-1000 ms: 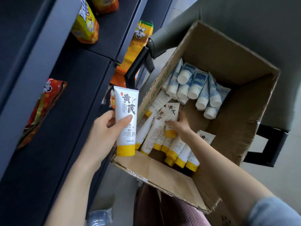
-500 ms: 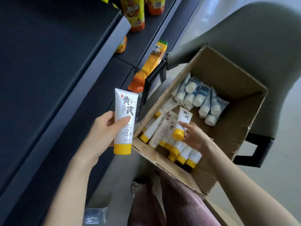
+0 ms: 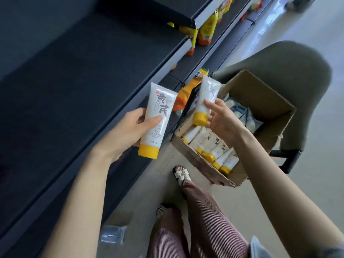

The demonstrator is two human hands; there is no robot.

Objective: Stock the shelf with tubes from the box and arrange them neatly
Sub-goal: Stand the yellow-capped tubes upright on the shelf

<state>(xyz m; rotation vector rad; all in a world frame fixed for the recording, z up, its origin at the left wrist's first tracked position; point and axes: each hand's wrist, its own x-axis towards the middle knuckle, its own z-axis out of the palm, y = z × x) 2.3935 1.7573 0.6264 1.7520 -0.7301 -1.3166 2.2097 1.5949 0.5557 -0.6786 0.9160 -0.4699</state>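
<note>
Standing at the bottom of the view are two legs in striped trousers (image 3: 197, 226), with sandals (image 3: 181, 175) on the feet. A little higher, the left hand (image 3: 130, 133) is closed around a white tube with a yellow cap (image 3: 157, 121), thumb across the front, cap pointing down. It is over the edge of the dark shelf (image 3: 74, 86). The right hand (image 3: 221, 121) is partly open, and its fingers hold a second white tube (image 3: 204, 101) near its yellow cap. This tube is up above the cardboard box (image 3: 260, 101). More yellow-capped tubes (image 3: 214, 146) lie in a row in the near part of the box. Blue and white tubes (image 3: 240, 112) lie farther back in it. The box sits on a grey chair (image 3: 297, 71). Far off, yellow snack bags (image 3: 206, 28) stand on a shelf.
</note>
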